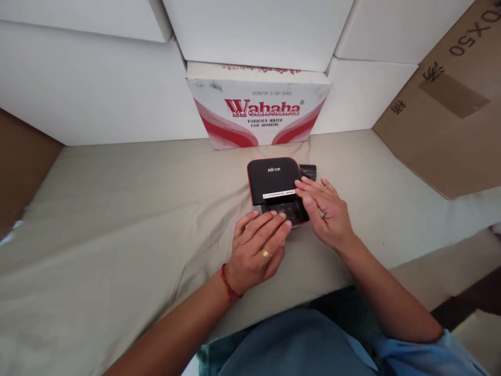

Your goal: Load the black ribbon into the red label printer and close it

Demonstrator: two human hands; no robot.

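Observation:
A squarish black device with a red edge lies on the cloth-covered surface, a white label strip across its lid. Its front has a recessed dark panel. Over the front left part of that panel rest the fingers of my left hand, stretched out and side by side. My right hand touches the right edge of the lid, fingers extended and thumb a little apart. Neither hand grips the device. Behind the right fingertips a small black block shows beside the device; part of it is hidden.
A white and red water carton stands just behind the device. White boxes form a wall at the back. Brown cardboard boxes stand at the right and left. The beige cloth has creases left of the device.

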